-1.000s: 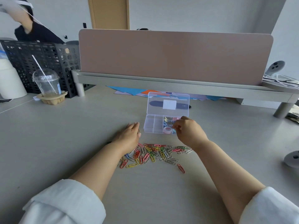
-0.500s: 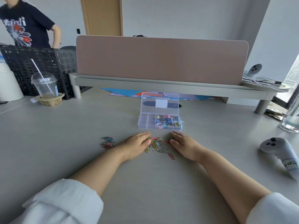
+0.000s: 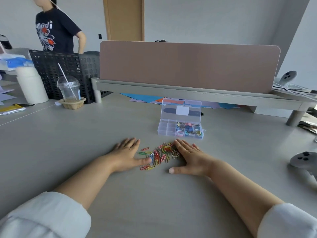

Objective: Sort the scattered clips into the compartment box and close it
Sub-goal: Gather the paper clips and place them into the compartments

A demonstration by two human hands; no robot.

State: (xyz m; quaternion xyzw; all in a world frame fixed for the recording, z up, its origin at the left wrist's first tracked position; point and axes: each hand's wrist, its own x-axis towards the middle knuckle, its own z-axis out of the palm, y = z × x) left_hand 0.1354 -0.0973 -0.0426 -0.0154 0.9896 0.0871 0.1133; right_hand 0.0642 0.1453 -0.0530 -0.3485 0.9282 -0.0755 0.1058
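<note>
Both hands, left hand (image 3: 126, 156) and right hand (image 3: 189, 156), are lying flat with fingers spread, flanking the clips (image 3: 160, 154) just before the open box (image 3: 180, 130), ideally sweeping inward, corralling strays

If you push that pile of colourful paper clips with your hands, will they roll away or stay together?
The paper clips look flat and thin, so they would probably slide on the smooth table, not roll. A few lie apart beside the left hand, so strays may slip out. With the right hand flat on the other side, most should bunch and likely tangle.
</note>
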